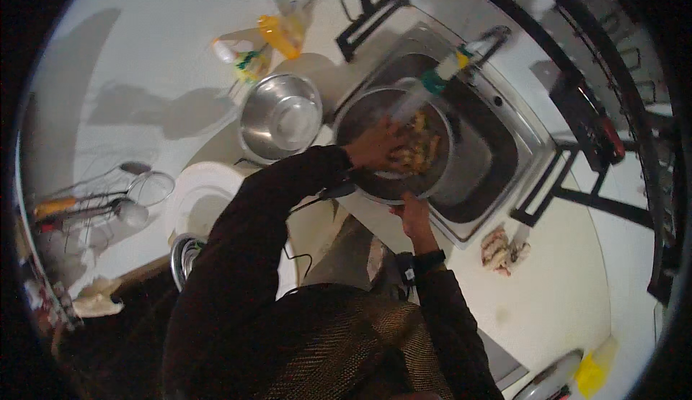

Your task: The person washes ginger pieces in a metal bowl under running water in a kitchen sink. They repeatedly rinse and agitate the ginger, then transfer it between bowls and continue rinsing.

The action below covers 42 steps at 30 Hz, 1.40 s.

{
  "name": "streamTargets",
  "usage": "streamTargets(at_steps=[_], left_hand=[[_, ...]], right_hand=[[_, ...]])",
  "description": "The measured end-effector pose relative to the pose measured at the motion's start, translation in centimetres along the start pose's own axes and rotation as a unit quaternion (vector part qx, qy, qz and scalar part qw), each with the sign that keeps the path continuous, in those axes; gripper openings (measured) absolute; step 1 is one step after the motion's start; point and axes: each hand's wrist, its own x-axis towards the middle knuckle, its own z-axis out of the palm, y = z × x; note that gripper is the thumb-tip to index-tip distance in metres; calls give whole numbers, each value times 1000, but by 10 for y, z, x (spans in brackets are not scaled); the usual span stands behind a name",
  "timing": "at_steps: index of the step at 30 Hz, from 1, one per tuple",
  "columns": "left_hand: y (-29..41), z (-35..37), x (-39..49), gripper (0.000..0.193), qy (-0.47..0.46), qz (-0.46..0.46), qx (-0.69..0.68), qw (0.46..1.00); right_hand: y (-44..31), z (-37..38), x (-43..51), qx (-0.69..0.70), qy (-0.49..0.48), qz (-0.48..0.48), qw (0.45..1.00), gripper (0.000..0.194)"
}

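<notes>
A wide metal pan (362,113) sits over the sink (486,167), holding yellow-brown food pieces (421,151) that look blurred. My left hand (378,145) reaches into it from the left, fingers spread against the pieces. At the near rim, my right hand (415,219) grips the pan, thumb up by the edge. Water (405,109) runs into the pan from a faucet (446,70) with a green and yellow end. What lies under my left fingers is hidden.
A steel bowl (286,113) stands left of the sink, near a yellow bottle (284,35). Ladles and a strainer (151,188) hang at far left. Black rack legs (540,189) flank the sink. A crumpled cloth (503,251) lies on the right counter (557,292).
</notes>
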Motion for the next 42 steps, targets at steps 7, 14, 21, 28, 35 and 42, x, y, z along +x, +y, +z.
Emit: streamTargets(at_steps=[7,14,21,28,35,42], left_hand=[[-27,-6,29,60,-213,0,-99,972],[-20,10,23,64,-91,53,39,994],[-26,1,42,49,-209,-167,-115,957],[-13,-4,12,53,-86,90,150,981],[-39,12,40,52,-274,-67,-20,959],[17,-4,40,50,-43,45,91,994]], right_hand=[[-17,3,3,99,52,80,991,29],[-9,14,-5,98,108,66,987,25],[-29,19,-13,85,66,24,994,21],[-20,20,-6,45,85,19,995,19],[-12,17,-4,50,87,28,995,24],[-17,16,-8,53,56,-12,997,20]])
